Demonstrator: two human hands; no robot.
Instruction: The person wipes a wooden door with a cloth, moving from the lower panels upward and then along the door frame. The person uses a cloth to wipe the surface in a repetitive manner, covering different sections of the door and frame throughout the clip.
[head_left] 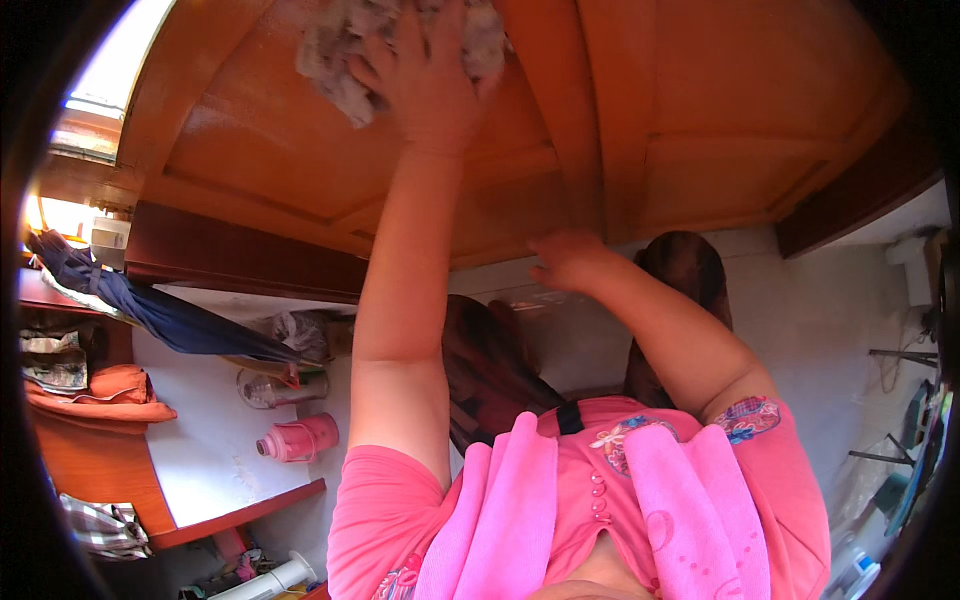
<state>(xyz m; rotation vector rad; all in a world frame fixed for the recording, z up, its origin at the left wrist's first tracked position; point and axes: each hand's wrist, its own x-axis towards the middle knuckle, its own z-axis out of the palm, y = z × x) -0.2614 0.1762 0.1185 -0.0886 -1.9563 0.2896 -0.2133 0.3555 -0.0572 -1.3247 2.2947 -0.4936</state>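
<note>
My left hand [428, 88] is raised high and presses a crumpled pale grey cloth [340, 62] against an orange-brown wooden panel [270, 150]. The fingers are spread over the cloth, which bunches out on both sides of the palm. Lower down and to the right, my right hand [572, 260] is at the bottom edge of the panelled wood, with nothing in it. Its fingers are partly stretched and apart; I cannot tell whether they touch the wood. A second panel [740, 90] lies to the right, beyond an upright wooden strip [575, 110].
A pink flask [300, 438] and a clear jar [282, 387] stand on a white-topped table [210, 450] at left. Dark blue cloth [180, 315] hangs above them. Folded orange cloth [110, 395] lies farther left. A dark rounded object [684, 268] is behind my right forearm.
</note>
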